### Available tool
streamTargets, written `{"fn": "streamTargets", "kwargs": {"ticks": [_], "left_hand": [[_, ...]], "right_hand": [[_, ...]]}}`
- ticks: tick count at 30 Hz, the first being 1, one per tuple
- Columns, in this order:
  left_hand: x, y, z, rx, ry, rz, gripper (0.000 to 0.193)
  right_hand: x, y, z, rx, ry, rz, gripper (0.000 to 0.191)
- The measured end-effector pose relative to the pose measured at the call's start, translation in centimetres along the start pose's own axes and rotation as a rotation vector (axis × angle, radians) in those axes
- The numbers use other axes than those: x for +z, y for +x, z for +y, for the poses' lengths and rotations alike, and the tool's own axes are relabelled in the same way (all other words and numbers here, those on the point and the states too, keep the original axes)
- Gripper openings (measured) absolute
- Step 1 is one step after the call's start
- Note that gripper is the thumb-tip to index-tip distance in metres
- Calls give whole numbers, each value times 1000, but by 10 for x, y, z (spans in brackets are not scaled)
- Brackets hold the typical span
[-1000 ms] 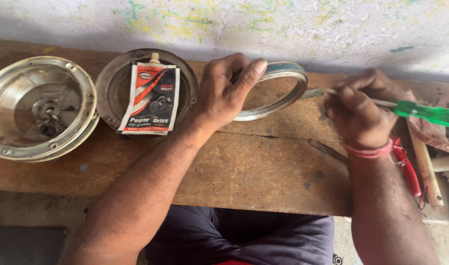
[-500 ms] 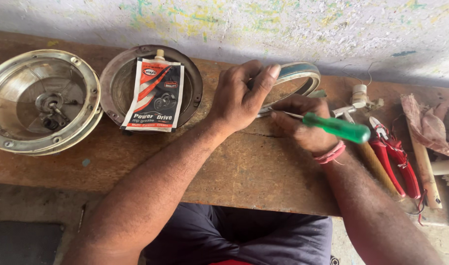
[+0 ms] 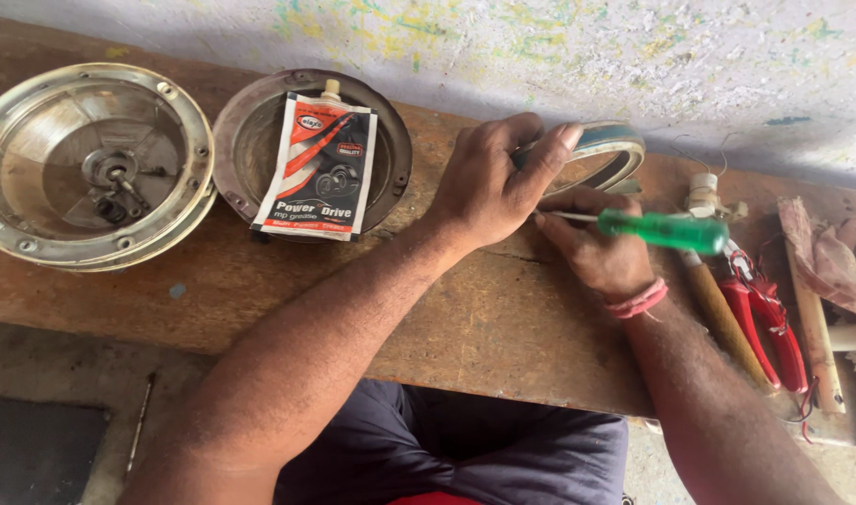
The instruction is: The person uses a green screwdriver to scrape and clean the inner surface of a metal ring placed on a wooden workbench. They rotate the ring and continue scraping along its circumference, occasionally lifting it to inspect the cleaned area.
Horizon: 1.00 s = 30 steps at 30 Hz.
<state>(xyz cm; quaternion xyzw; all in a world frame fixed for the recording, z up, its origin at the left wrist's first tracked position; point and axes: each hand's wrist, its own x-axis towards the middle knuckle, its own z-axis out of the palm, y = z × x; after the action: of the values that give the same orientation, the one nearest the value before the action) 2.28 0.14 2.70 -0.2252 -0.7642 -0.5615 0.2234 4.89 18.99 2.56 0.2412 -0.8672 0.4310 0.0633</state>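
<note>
Metal ring [image 3: 608,157], upper right of frame: left hand [image 3: 492,183] clamps it, right hand [image 3: 596,251] grips green screwdriver [image 3: 660,230] w/ tip probably prying; next needs steady leverage.

Two round metal housings [image 3: 91,164] [image 3: 311,150], one ring [image 3: 606,154], one screwdriver [image 3: 662,231], perhaps one pliers [image 3: 769,327].
</note>
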Motion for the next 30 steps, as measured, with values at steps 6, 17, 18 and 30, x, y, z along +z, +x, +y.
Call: {"fn": "streamTargets", "kwargs": {"ticks": [6,17,18,30], "left_hand": [[2,-1,2,61,-54,6,57],[-2,2,9,-9,-64,-17,57],[-2,2,9,5,-47,-2,57],[-3,2,11,40,-58,7,54]], "right_hand": [[5,-4,-2,-45,-23,29,18],[11,-3,10,-34,-39,71,14],[11,-3,10,-13,-24,67,14],[13,-2,14,45,85,51,15]]}}
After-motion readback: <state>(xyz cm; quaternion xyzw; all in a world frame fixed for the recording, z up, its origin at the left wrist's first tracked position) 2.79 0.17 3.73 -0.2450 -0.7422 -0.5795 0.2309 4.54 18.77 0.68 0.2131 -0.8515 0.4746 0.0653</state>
